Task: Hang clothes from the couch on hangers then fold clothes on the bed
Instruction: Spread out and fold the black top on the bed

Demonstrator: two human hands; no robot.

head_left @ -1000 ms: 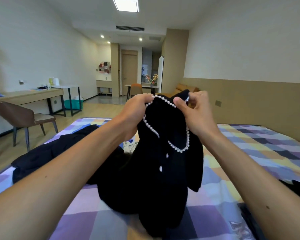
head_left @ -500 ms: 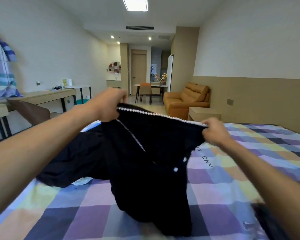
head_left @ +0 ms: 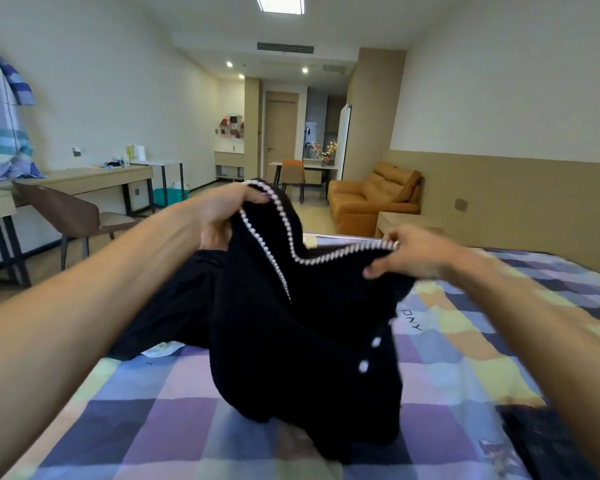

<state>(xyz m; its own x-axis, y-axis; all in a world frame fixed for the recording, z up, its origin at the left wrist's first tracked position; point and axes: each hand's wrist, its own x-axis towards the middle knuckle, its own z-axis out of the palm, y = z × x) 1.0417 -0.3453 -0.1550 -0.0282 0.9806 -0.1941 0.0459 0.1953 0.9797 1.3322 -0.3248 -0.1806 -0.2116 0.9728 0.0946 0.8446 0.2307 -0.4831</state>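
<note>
A black cardigan [head_left: 302, 348] with a white pearl trim along its neckline and white buttons hangs in front of me above the bed [head_left: 465, 368]. My left hand [head_left: 222, 216] grips the trimmed edge at its upper left. My right hand [head_left: 409, 254] pinches the other end of the trim, lower and to the right. The trim sags in a V between them. The cardigan's lower part rests bunched on the checked bedspread. Another black garment [head_left: 167, 306] lies on the bed behind it, to the left.
The orange couch [head_left: 371, 199] stands at the far end, right of centre, beside a low wooden side table [head_left: 395, 221]. A desk [head_left: 84, 178] and brown chair [head_left: 70, 216] line the left wall. A dark item [head_left: 548, 441] lies at the bed's lower right.
My hands have pulled apart along the pearl trim, spreading the neckline. Since half a second ago the trim has gone from taut to sagging, and my right hand has dropped lower.
</note>
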